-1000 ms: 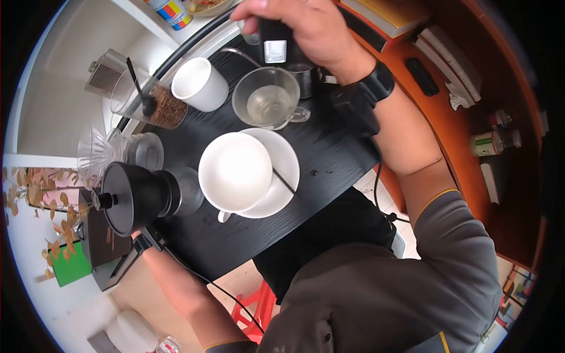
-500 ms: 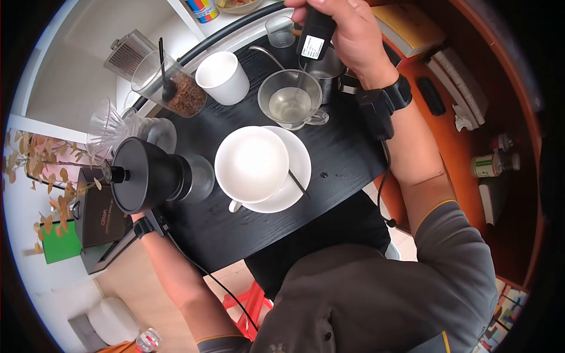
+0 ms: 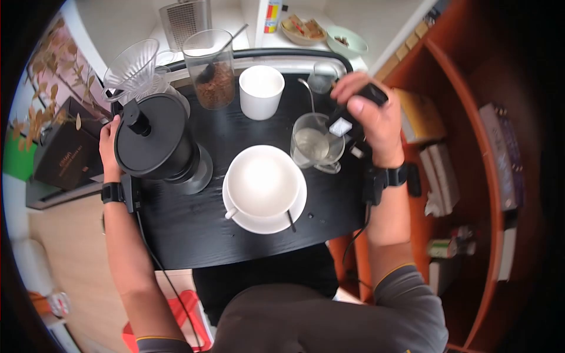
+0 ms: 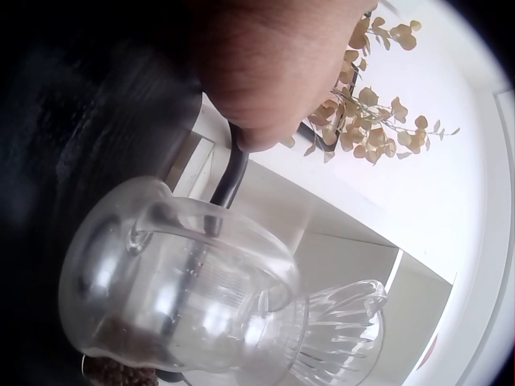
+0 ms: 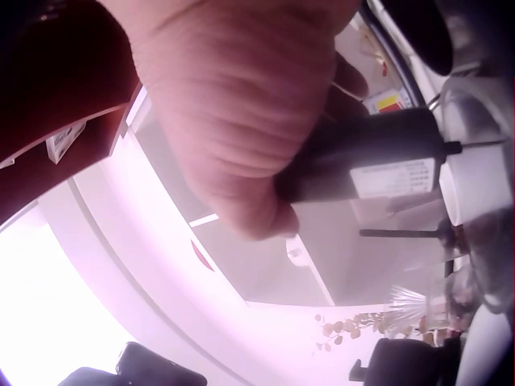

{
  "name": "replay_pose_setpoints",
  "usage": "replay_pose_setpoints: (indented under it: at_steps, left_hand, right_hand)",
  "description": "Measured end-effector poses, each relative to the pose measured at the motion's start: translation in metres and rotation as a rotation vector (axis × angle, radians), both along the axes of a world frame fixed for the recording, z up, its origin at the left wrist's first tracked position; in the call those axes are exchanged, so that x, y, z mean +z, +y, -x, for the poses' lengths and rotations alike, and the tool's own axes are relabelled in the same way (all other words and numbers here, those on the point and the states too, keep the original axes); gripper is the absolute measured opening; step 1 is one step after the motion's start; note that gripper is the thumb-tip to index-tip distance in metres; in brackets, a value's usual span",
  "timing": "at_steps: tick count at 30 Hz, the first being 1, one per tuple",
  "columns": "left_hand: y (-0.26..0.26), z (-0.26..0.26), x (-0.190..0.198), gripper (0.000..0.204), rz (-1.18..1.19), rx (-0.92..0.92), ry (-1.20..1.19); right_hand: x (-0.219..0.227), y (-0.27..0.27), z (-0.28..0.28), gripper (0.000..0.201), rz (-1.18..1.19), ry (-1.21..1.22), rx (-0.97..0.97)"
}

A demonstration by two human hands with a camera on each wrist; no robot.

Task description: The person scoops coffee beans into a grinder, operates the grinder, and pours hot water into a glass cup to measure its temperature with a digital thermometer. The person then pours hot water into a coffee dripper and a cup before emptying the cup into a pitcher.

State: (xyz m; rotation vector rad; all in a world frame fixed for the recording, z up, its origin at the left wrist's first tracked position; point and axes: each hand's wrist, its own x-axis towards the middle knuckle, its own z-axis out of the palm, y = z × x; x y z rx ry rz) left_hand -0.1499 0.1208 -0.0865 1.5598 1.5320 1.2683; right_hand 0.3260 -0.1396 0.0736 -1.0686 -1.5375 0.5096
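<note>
In the head view my right hand (image 3: 379, 126) holds a black handheld milk frother (image 5: 362, 157) with a white label. Its thin metal shaft (image 5: 483, 145) shows in the right wrist view. The frother's lower end is close beside a glass cup (image 3: 299, 141) that contains a cloudy liquid. My left hand (image 3: 109, 147) is at the table's left edge, partly hidden behind a black coffee grinder (image 3: 156, 138); its fingers are mostly out of sight. Between the hands a white cup (image 3: 262, 182) stands on a saucer (image 3: 301, 206), a dark thin stick (image 3: 291, 220) beside it.
A tumbler of brown granules (image 3: 215, 91) with a black spoon and a white mug (image 3: 262, 97) stand at the back. A ribbed glass dripper (image 3: 132, 67) sits on a glass server (image 4: 113, 265). A small glass jug (image 3: 322, 79) is behind the glass cup.
The head view has turned and levelled, bringing my left hand into sight beside the grinder. My right hand keeps hold of the frother near the glass cup. The white cup stays on its saucer.
</note>
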Motion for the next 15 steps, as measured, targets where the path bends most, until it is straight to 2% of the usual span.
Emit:
replay_pose_setpoints:
  at_steps: [4, 6, 12, 14, 15]
  left_hand:
    - [-0.016, -0.021, 0.021, 0.057, 0.047, 0.109, -0.009]
    - [-0.021, -0.026, 0.027, 0.058, 0.088, 0.116, 0.036]
    - [-0.019, -0.026, 0.021, 0.056, 0.047, 0.112, 0.005]
    - [-0.020, -0.026, 0.021, 0.056, 0.022, 0.102, 0.018]
    - [-0.021, -0.027, 0.022, 0.056, 0.021, 0.106, 0.015]
  right_hand:
    - [0.004, -0.002, 0.006, 0.025, 0.038, -0.190, 0.095]
    - [0.005, -0.003, 0.010, 0.022, 0.099, -0.260, 0.055]
    - [-0.002, 0.002, 0.001, 0.035, 0.057, -0.034, 0.105]
    - [-0.002, 0.001, 0.001, 0.036, 0.056, -0.010, -0.070]
    - [-0.001, 0.002, 0.001, 0.037, 0.034, 0.027, -0.045]
